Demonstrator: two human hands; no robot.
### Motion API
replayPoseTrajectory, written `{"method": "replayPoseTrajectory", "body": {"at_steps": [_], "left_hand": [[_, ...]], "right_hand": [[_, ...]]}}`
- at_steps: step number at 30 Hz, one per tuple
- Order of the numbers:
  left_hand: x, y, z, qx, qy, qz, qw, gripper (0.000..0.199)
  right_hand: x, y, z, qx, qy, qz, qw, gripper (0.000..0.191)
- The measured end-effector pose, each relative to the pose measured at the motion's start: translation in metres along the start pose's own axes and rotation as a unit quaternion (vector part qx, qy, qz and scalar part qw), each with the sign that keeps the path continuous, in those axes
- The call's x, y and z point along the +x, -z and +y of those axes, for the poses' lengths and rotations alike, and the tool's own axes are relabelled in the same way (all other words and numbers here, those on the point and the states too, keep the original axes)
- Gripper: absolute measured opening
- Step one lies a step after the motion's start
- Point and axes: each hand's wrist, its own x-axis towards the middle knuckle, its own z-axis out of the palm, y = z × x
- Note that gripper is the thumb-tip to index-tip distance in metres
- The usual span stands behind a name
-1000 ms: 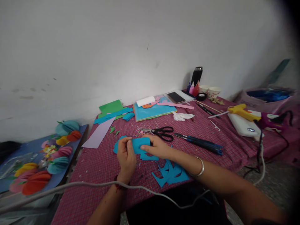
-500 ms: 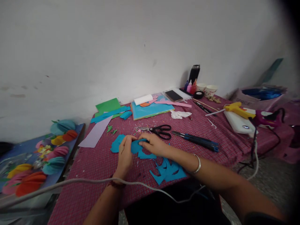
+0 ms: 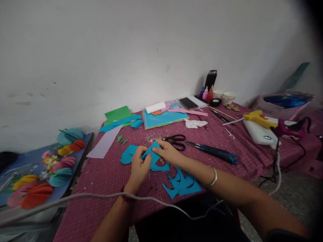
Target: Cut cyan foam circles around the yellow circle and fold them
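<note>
Between both hands, a piece of blue paper (image 3: 152,150) is held tilted above the table. My left hand (image 3: 140,165) pinches its left edge, and my right hand (image 3: 169,153) grips its right side with the thumb on top. Cut blue pieces (image 3: 128,154) lie just left of my left hand. Blue offcuts (image 3: 182,184) with curved cuts lie nearer the table's front edge. Behind my right hand are black-handled scissors (image 3: 176,138), and a blue and black cutter (image 3: 214,152) lies to the right.
A white cable (image 3: 101,195) crosses in front over my left wrist. A glue gun (image 3: 262,119) rests on a white box (image 3: 259,133) at right. A phone (image 3: 188,103), bottles and cups (image 3: 229,97) stand further back. Paper flowers (image 3: 37,195) lie on a blue board at left.
The blue paper has been lifted and tilted, showing more of its face. My left hand has turned and shifted slightly right, its thumb now on the paper. The view has moved slightly.
</note>
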Motion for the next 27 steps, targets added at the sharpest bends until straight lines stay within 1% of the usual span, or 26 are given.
{"method": "replayPoseTrajectory", "body": {"at_steps": [2,3,5,7,9,10,11,12,14,15,16,18,20,22,25,27], "left_hand": [[0.001,-0.003,-0.002,-0.089,0.06,-0.015,0.994,0.012],[0.001,-0.004,-0.004,-0.146,0.092,-0.025,0.985,0.014],[0.003,-0.008,-0.006,-0.255,0.137,-0.035,0.957,0.017],[0.004,-0.012,-0.009,-0.327,0.153,-0.026,0.932,0.02],[0.004,-0.014,-0.01,-0.346,0.162,-0.024,0.924,0.022],[0.004,-0.014,-0.011,-0.33,0.164,-0.032,0.929,0.022],[0.003,-0.015,-0.011,-0.294,0.161,-0.042,0.941,0.022],[0.002,-0.014,-0.012,-0.238,0.15,-0.051,0.958,0.021],[-0.001,-0.014,-0.013,-0.084,0.1,-0.052,0.99,0.02],[-0.003,-0.013,-0.013,-0.003,0.068,-0.048,0.997,0.02],[-0.005,-0.013,-0.013,0.067,0.041,-0.046,0.996,0.021],[-0.007,-0.014,-0.013,0.158,0.011,-0.055,0.986,0.023],[-0.009,-0.016,-0.015,0.191,0.001,-0.072,0.979,0.026],[-0.009,-0.018,-0.017,0.196,-0.008,-0.081,0.977,0.028],[-0.009,-0.017,-0.019,0.181,-0.021,-0.089,0.979,0.027],[-0.007,-0.014,-0.017,0.155,-0.019,-0.081,0.984,0.027]], "right_hand": [[0.002,0.002,0.001,0.049,0.02,0.018,0.998,0.028],[0.002,0.002,0.001,0.072,0.025,0.027,0.997,0.03],[0.003,0.001,0.003,0.103,0.037,0.034,0.993,0.032],[0.004,-0.001,0.003,0.095,0.066,0.03,0.993,0.034],[0.005,-0.002,0.004,0.032,0.11,0.041,0.993,0.029],[0.005,-0.002,0.004,-0.014,0.129,0.052,0.99,0.026],[0.005,-0.002,0.004,-0.058,0.145,0.064,0.986,0.024],[0.006,-0.001,0.005,-0.093,0.157,0.074,0.981,0.024],[0.007,0.0,0.005,-0.123,0.163,0.08,0.976,0.025],[0.007,0.0,0.006,-0.123,0.161,0.081,0.976,0.024],[0.007,0.0,0.006,-0.12,0.158,0.082,0.977,0.024],[0.008,-0.001,0.008,-0.116,0.155,0.089,0.977,0.022],[0.008,-0.002,0.008,-0.123,0.161,0.094,0.975,0.021],[0.008,-0.002,0.009,-0.134,0.167,0.091,0.973,0.022],[0.009,0.0,0.008,-0.159,0.157,0.082,0.971,0.024],[0.009,0.002,0.006,-0.179,0.149,0.084,0.969,0.024]]}}
